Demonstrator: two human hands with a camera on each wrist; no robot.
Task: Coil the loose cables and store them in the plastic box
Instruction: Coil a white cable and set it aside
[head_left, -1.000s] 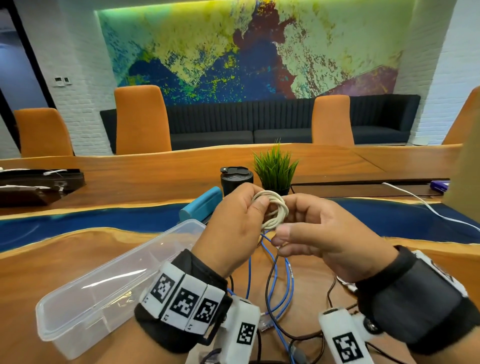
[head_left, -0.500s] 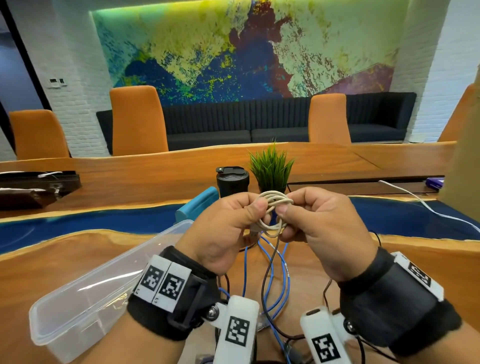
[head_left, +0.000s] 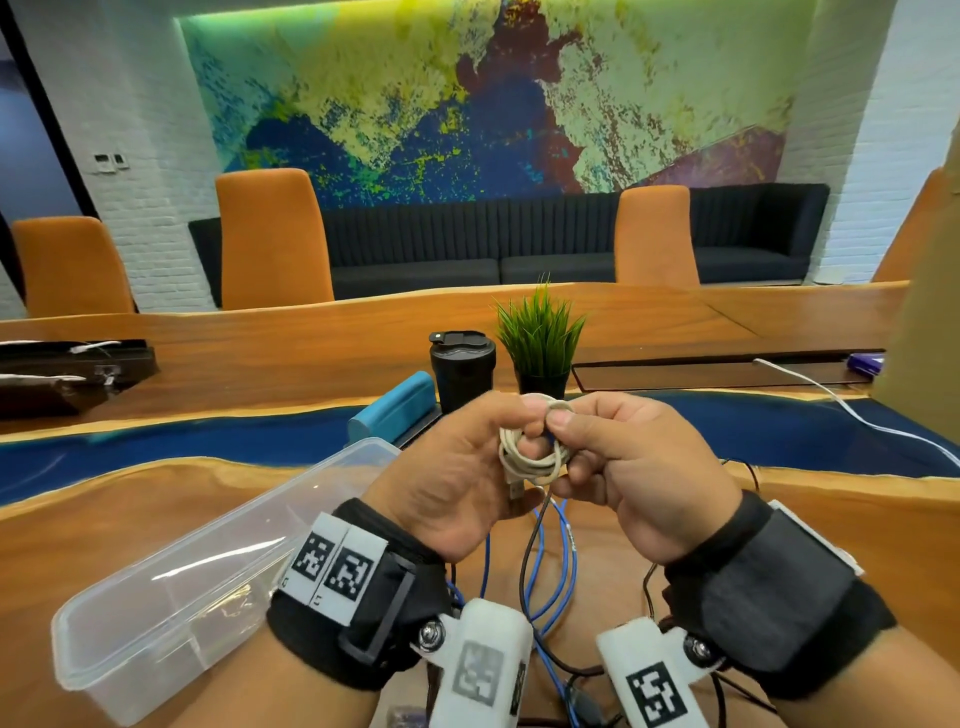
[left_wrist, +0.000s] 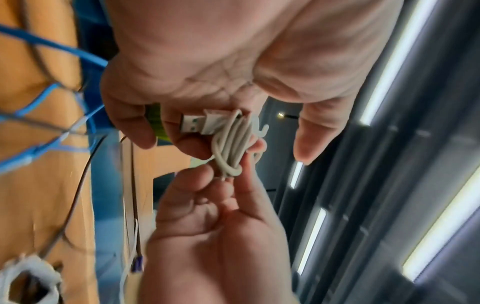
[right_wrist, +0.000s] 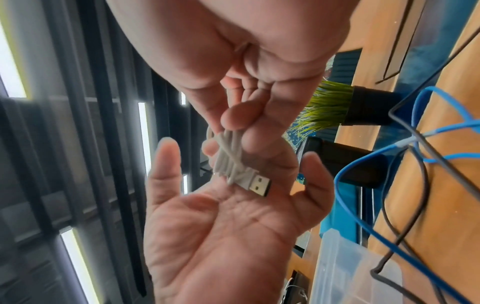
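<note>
Both hands are up over the surface (head_left: 130, 525), working one white cable (head_left: 530, 452) that is wound into a tight little bundle, its USB plug (right_wrist: 255, 183) poking out the bottom. The right hand (head_left: 639, 478) pinches the top of the coil between thumb and fingertips. The left hand (head_left: 457, 483) is nearly flat, fingers relaxed, cradling the bundle against its palm. So one cable looks about finished. The plastic box (head_left: 208, 582) sits open at the left with nothing in it that I can see. A blue cable (head_left: 563, 561) and a black cable (head_left: 527, 551) lie loose below, not yet coiled.
</note>
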